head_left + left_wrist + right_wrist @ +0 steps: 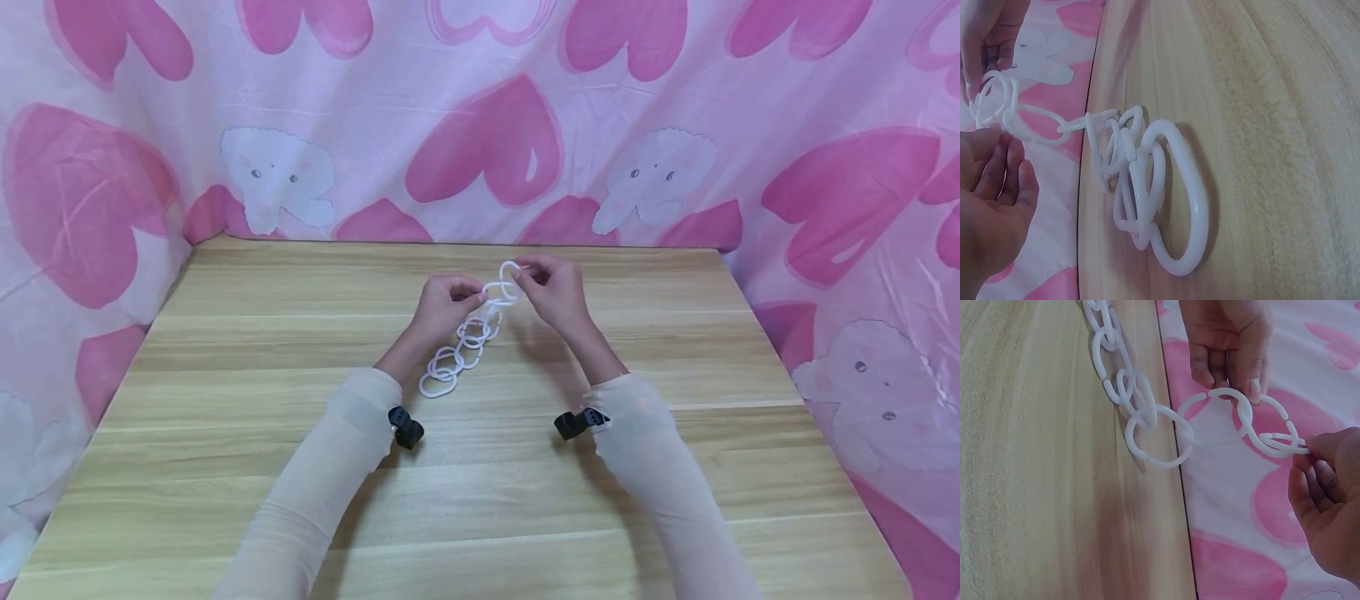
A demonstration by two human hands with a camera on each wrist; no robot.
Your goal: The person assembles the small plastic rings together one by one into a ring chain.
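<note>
A chain of white plastic links (472, 333) runs from the wooden tabletop up to both hands. My left hand (444, 307) pinches a link near the raised end between thumb and fingertips. On the other side, my right hand (555, 290) pinches the end link (510, 271). In the right wrist view, the raised links (1219, 419) hang between the two hands, and some show a small gap in their ring. The lower links (1175, 194) lie bunched on the wood in the left wrist view.
The wooden table (480, 500) spreads out around the arms. A pink curtain (480, 117) with hearts and cartoon animals hangs behind it and along both sides. A small black camera (406, 427) sits on the left wrist, another camera (581, 423) on the right.
</note>
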